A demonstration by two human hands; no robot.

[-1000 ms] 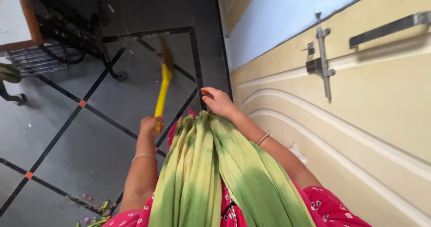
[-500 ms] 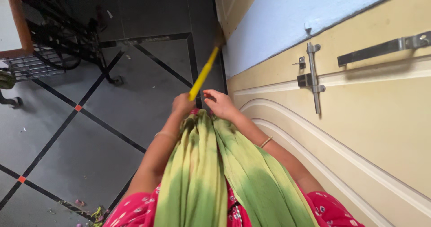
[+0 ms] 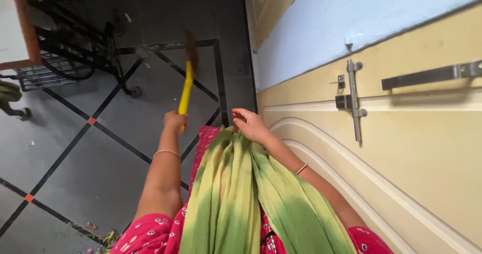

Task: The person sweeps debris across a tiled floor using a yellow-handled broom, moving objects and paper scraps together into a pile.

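While left fingers [image 3: 175, 121] pinch the broom [image 3: 186, 91], right fingers [image 3: 246, 119] spread over grey tiled floor [image 3: 100, 148] beside a cream door [image 3: 401, 148].

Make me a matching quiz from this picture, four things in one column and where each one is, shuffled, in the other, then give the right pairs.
Things:
1. broom
2. green scarf
3. sliding bolt
4. swept-up scraps

Places:
A. fixed on the cream door
B. draped down the person's front, with the right hand at its top
C. on the grey tiled floor near the bottom edge
D. gripped by its yellow handle in the left hand

Pairs: 1-D, 2-B, 3-A, 4-C
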